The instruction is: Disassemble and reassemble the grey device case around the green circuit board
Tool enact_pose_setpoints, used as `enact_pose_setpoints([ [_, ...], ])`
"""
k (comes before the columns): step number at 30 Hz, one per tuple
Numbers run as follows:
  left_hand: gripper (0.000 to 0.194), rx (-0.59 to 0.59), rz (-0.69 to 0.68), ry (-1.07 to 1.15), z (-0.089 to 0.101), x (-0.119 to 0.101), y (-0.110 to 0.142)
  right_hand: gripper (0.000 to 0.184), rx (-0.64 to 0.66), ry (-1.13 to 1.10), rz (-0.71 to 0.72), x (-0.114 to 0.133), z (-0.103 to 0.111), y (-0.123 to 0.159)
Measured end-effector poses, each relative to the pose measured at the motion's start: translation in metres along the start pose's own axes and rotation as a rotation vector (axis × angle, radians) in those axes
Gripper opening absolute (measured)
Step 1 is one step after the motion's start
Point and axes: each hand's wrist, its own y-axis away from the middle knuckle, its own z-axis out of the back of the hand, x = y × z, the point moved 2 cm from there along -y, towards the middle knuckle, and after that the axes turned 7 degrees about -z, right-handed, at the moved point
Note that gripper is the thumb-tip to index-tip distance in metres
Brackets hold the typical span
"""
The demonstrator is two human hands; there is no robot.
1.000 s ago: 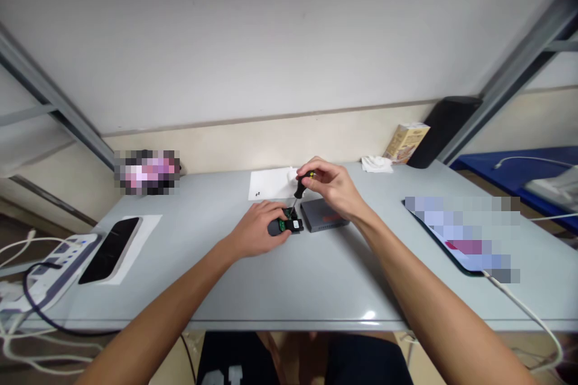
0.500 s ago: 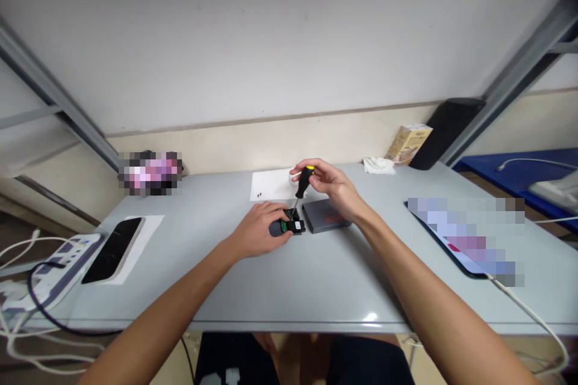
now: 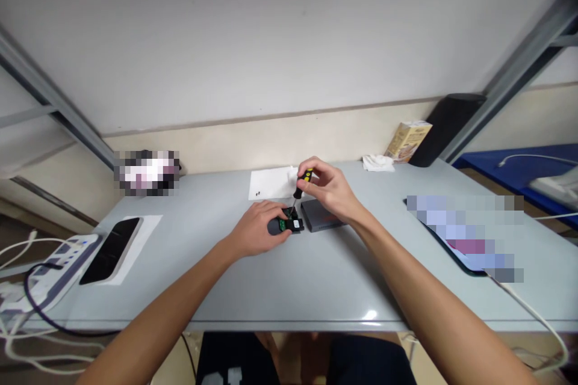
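Observation:
My left hand [image 3: 258,229] presses down on a small black device [image 3: 289,225] with a green circuit board showing, fingers curled round it on the grey table [image 3: 289,277]. Above it, my right hand [image 3: 327,189] pinches the black and yellow handle of a small screwdriver [image 3: 301,185], held nearly upright with its tip down in the device. A flat dark grey box [image 3: 321,215] lies just right of the device, under my right wrist.
A white sheet of paper [image 3: 270,184] with two tiny screws lies behind the device. A black phone [image 3: 111,248] rests on paper at the left, beside a power strip [image 3: 47,271] with cables. At the back right stand a carton [image 3: 407,141], a crumpled tissue [image 3: 377,162] and a black cylinder [image 3: 445,126].
My right hand has turned on the screwdriver handle, fingers shifting their grip, while the tip stays in the device. The left hand keeps hold.

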Motion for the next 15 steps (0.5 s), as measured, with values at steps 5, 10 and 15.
enact_pose_setpoints([
  [5,0.015,0.009,0.020,0.002,0.0014,-0.0002,-0.0001,0.027,0.054,-0.110,-0.065,-0.0046,0.0031,-0.0026],
  [10,0.015,0.007,0.023,0.000,-0.0003,0.0009,0.0001,0.025,-0.010,-0.052,-0.038,-0.0035,0.0047,-0.0016],
  [15,0.016,0.012,0.036,-0.001,0.0000,0.0006,0.0003,0.028,0.070,-0.133,-0.091,-0.0052,0.0042,-0.0024],
])
